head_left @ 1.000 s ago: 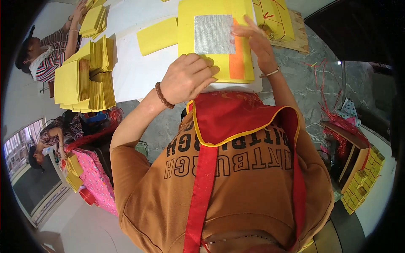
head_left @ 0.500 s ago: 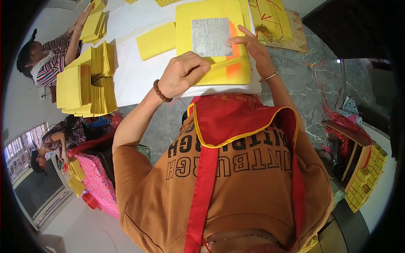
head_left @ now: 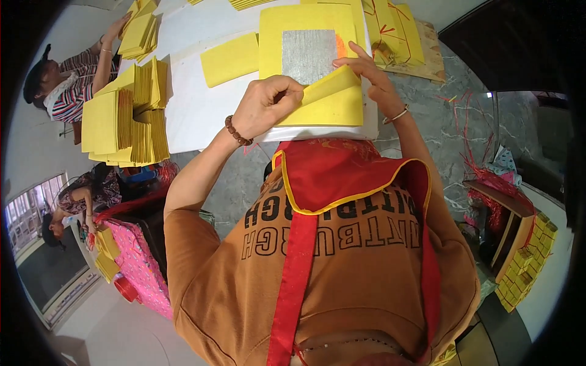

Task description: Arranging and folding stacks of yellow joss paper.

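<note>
A yellow paper sheet point(head_left: 268, 49) with a silver foil square point(head_left: 308, 52) and an orange patch lies at the table's near edge, on what look like more such sheets. Its near edge is lifted and turned up as a flap point(head_left: 323, 88), overlapping the lower part of the foil. My left hand point(head_left: 270, 105) is closed, pinching the flap's left end between thumb and curled fingers. On the right, my right hand point(head_left: 377, 82) has its fingers stretched out and apart, with fingertips at the flap's right corner by the orange patch.
Left of the sheets lies a folded yellow paper point(head_left: 230, 60) on the white table point(head_left: 189, 110). Stacks of folded yellow paper point(head_left: 125, 119) stand at the table's left. Two other people work at the left. Tied yellow bundles point(head_left: 397, 33) lie beyond the right edge.
The near edge of the sheet has been raised and turned farther away from me, covering most of the orange patch and the foil's lower right. My right hand has shifted slightly right.
</note>
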A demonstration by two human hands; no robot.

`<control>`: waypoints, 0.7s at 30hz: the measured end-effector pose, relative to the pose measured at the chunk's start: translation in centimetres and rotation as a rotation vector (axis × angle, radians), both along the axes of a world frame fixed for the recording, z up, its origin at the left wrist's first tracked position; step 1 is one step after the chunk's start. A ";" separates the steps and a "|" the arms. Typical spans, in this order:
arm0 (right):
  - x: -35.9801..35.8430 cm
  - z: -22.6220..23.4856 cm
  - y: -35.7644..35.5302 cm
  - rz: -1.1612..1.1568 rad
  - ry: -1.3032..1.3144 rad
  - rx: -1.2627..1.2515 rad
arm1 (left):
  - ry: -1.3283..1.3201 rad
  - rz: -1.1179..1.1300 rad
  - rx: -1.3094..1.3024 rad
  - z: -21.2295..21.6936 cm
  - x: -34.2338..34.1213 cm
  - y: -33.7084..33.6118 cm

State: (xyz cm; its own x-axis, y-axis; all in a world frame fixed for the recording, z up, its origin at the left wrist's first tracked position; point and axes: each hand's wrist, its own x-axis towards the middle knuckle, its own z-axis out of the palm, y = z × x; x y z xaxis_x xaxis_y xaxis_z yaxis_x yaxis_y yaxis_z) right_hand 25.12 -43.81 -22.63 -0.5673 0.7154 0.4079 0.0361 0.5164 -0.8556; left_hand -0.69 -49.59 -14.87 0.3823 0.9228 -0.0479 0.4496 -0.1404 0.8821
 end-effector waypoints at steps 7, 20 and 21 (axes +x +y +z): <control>-0.4 -0.3 -0.1 -0.076 -0.017 -0.059 | 0.123 -0.159 0.730 -0.6 1.0 -0.2; -0.3 -0.1 0.4 0.003 0.042 0.038 | 0.278 -0.429 0.708 -0.1 0.6 0.5; -0.2 -0.3 0.4 -0.013 0.024 0.036 | 0.280 -0.434 0.693 0.0 0.7 0.5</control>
State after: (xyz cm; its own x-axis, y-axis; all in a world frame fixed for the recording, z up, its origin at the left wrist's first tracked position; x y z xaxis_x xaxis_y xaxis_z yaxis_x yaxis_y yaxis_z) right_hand 24.92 -43.39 -22.91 -0.5476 0.7073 0.4471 0.0227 0.5467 -0.8370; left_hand -0.04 -49.06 -14.88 0.7657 0.5541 0.3266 0.4200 -0.8154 0.3984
